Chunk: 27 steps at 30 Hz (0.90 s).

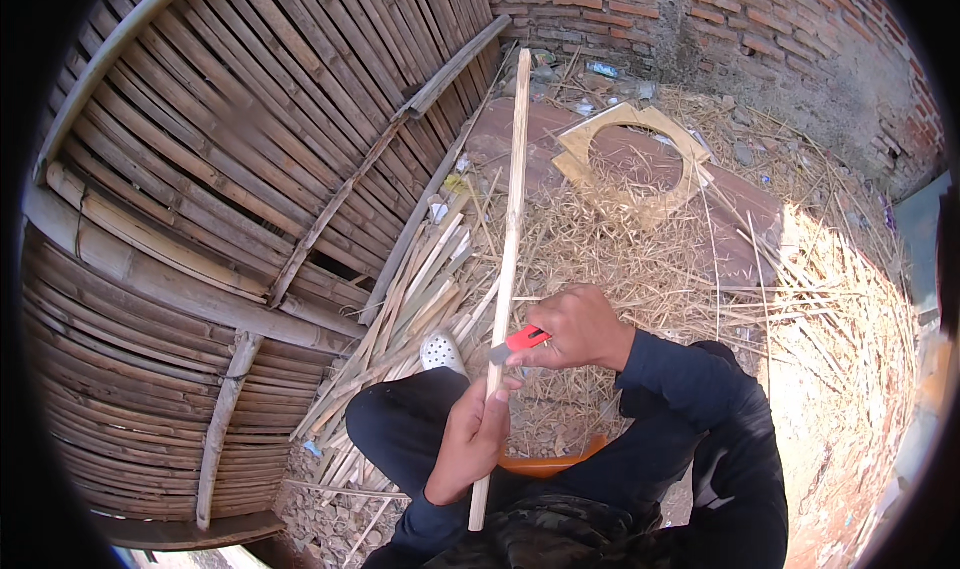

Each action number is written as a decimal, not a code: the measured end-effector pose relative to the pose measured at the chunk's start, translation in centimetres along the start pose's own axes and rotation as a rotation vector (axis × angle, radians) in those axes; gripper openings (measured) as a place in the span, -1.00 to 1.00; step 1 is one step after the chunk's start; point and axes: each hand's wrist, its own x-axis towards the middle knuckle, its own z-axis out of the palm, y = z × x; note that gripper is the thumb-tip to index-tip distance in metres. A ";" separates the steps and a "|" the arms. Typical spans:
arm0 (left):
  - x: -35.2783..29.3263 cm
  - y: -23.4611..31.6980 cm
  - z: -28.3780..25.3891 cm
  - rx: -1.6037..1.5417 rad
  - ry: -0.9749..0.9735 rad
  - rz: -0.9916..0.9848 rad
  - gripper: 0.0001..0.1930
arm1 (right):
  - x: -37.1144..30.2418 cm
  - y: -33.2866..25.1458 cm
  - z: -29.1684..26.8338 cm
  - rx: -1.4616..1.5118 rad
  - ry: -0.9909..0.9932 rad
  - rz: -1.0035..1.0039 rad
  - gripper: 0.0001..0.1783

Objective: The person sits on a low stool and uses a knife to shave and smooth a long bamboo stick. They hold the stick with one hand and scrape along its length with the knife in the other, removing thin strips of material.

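A long pale strip of split wood or bamboo (514,199) runs from my lap out toward the brick wall. Near its lower end my left hand (472,431) is closed around it, thumb laid along the top. My right hand (578,327) grips a red utility knife (524,340) just above the left hand. The grey blade end of the knife lies against the strip, close to my left fingertips. My right fingers wrap over most of the handle.
Pale shavings (630,239) cover the ground ahead, around a wooden board with a round hole (640,115). Cut strips (425,289) lie piled at the left beside a bamboo-slat wall (230,119). A white clog (441,352) shows by my knee. A brick wall (740,29) stands behind.
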 end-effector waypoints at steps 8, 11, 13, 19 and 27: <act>-0.6 1.6 0.4 -0.207 -0.092 -0.140 -0.74 | 0.3 1.1 -0.5 0.009 -0.018 0.104 -0.39; -0.3 1.9 -0.2 -0.419 -0.134 -0.128 -0.75 | -0.8 -1.2 0.7 0.101 0.089 -0.018 -0.31; -0.2 2.4 -0.1 -0.429 -0.172 -0.141 -0.75 | -0.3 -0.2 -0.1 0.039 0.118 -0.064 -0.30; -0.5 2.6 -0.1 -0.406 -0.211 -0.137 -0.77 | 0.4 1.2 -0.8 -0.091 0.210 -0.015 -0.31; -1.5 2.3 0.3 -0.449 -0.251 -0.160 -0.77 | -0.2 0.4 -0.8 0.018 0.195 0.057 -0.25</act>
